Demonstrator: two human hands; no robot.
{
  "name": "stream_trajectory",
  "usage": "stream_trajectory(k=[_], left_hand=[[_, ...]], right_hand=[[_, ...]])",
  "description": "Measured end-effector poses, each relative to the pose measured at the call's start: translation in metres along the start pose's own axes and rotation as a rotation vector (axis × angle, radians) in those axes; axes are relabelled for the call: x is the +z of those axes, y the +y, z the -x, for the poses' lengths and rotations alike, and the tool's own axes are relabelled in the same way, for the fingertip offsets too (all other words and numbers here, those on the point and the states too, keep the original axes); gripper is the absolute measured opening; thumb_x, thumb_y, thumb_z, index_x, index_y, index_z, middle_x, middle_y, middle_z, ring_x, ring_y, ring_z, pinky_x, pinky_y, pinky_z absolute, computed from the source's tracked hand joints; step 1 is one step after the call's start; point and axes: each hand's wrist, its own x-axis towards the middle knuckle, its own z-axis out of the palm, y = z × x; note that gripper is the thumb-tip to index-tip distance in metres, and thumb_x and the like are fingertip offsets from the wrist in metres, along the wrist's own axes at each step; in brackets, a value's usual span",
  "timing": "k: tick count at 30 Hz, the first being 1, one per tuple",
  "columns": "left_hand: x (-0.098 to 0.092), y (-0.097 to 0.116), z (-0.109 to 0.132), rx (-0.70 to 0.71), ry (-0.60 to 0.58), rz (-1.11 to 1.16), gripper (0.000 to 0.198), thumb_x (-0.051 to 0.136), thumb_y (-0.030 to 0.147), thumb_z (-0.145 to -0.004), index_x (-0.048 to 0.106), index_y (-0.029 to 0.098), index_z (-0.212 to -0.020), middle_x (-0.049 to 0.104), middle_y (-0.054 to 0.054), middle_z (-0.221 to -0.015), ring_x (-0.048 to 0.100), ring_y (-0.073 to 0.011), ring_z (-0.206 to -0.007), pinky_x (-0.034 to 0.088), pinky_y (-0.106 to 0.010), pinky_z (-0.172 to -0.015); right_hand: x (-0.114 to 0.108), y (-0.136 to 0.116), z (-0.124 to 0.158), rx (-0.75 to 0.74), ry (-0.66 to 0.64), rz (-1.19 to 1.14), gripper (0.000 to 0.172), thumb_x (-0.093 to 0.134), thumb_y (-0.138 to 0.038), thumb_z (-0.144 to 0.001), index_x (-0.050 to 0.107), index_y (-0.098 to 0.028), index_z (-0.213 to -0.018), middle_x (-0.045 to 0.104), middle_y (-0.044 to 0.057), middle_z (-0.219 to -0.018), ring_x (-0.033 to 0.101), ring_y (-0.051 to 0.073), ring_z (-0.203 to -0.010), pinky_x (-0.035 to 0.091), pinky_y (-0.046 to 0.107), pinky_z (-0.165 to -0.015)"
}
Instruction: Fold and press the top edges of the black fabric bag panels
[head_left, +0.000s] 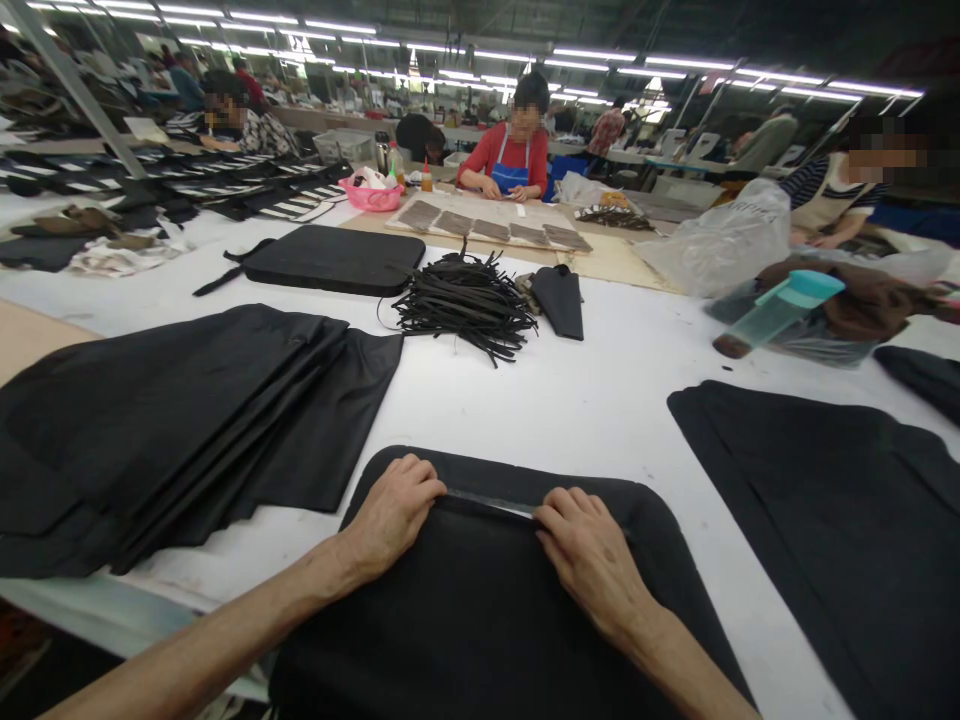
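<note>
A black fabric panel [480, 600] with rounded corners lies on the white table right in front of me. My left hand [394, 515] and my right hand [589, 545] rest on it side by side, knuckles up, fingers curled over a folded edge. Between the two hands a thin shiny strip [491, 502] shows along that fold. Both hands press or pinch the fold; the fingertips are tucked out of sight.
A stack of black fabric pieces [172, 420] lies at the left, another black piece [832, 520] at the right. Behind are a bundle of black straps [465, 300], a flat black case [334, 258], a teal-lidded bottle [780, 310] and a plastic bag [724, 240]. Other people work at far tables.
</note>
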Motion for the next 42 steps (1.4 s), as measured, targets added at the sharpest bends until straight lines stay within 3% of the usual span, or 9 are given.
stream_trajectory(k=[7, 13, 20, 35, 42], left_hand=[[0.003, 0.014, -0.002, -0.018, 0.128, 0.041, 0.029, 0.041, 0.002, -0.08, 0.052, 0.017, -0.102, 0.049, -0.007, -0.109, 0.044, -0.0209, -0.099, 0.038, -0.036, -0.086], [0.012, 0.024, -0.014, 0.109, -0.051, -0.057, 0.024, 0.042, 0.006, -0.085, 0.055, 0.019, -0.101, 0.056, -0.003, -0.092, 0.047, -0.0192, -0.085, 0.04, -0.034, -0.078], [0.02, 0.025, -0.016, 0.066, -0.019, -0.144, 0.019, 0.041, 0.009, -0.088, 0.057, 0.018, -0.085, 0.052, -0.003, -0.093, 0.044, -0.0175, -0.081, 0.039, -0.032, -0.075], [0.013, 0.018, -0.018, 0.203, -0.175, -0.161, 0.015, 0.043, 0.009, -0.087, 0.055, 0.017, -0.089, 0.053, -0.003, -0.09, 0.044, -0.0179, -0.08, 0.04, -0.03, -0.073], [0.011, 0.025, -0.016, 0.273, -0.215, -0.182, 0.017, 0.048, 0.005, -0.08, 0.052, 0.016, -0.093, 0.052, -0.004, -0.093, 0.045, -0.0195, -0.084, 0.041, -0.032, -0.078]], right_hand=[[0.013, -0.027, -0.026, -0.025, -0.016, -0.107, 0.012, 0.047, -0.012, -0.088, 0.057, -0.02, -0.088, 0.053, 0.002, -0.083, 0.046, 0.019, -0.079, 0.034, 0.033, -0.071], [0.021, -0.023, -0.025, -0.053, 0.031, -0.096, 0.016, 0.045, -0.011, -0.088, 0.058, -0.02, -0.093, 0.053, 0.003, -0.083, 0.046, 0.019, -0.079, 0.035, 0.032, -0.07], [0.024, -0.021, -0.023, -0.076, 0.119, -0.049, 0.015, 0.047, -0.015, -0.089, 0.06, -0.02, -0.094, 0.054, 0.003, -0.084, 0.045, 0.019, -0.077, 0.035, 0.032, -0.069], [0.026, -0.017, -0.019, -0.144, 0.11, 0.006, 0.011, 0.049, -0.013, -0.087, 0.059, -0.019, -0.088, 0.053, 0.003, -0.082, 0.043, 0.019, -0.075, 0.034, 0.032, -0.067], [0.027, -0.019, -0.019, -0.153, 0.094, -0.007, 0.011, 0.049, -0.013, -0.087, 0.058, -0.019, -0.09, 0.053, 0.003, -0.084, 0.044, 0.019, -0.077, 0.035, 0.032, -0.069]])
